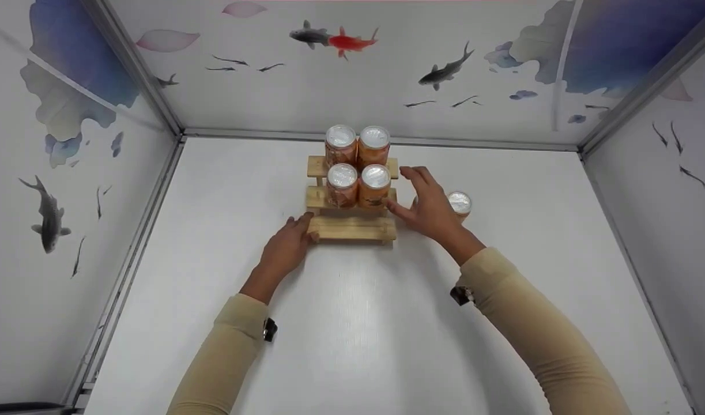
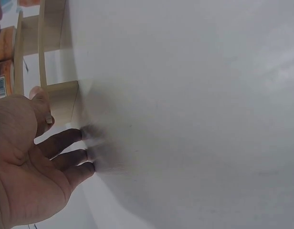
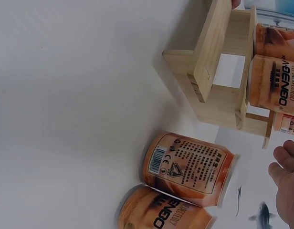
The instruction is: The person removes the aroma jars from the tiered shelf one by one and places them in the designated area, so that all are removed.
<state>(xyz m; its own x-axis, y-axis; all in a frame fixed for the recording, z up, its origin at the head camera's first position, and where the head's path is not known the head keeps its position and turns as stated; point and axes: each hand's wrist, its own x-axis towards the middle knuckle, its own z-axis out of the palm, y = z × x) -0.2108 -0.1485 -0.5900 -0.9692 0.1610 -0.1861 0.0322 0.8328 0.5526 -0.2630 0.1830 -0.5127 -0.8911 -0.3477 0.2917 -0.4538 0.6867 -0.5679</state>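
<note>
A small wooden step rack (image 1: pixel 352 229) stands near the back of the table. Its middle step carries two orange cans with silver lids, a left can (image 1: pixel 342 187) and a right can (image 1: pixel 375 187). My left hand (image 1: pixel 286 245) touches the left end of the lowest step. In the left wrist view its thumb (image 2: pixel 41 107) lies against the wood, while the other fingers reach down beside the rack, fairly straight. My right hand (image 1: pixel 433 210) is by the right can, thumb at its side and fingers extended and spread past the rack's right edge.
Two more cans, one left (image 1: pixel 340 144) and one right (image 1: pixel 374 144), stand on the top step. Right of the rack, a labelled can (image 3: pixel 187 167) and another can (image 3: pixel 163 210) stand on the white table (image 1: pixel 352 328). Printed panels (image 1: pixel 387 104) enclose the back and sides.
</note>
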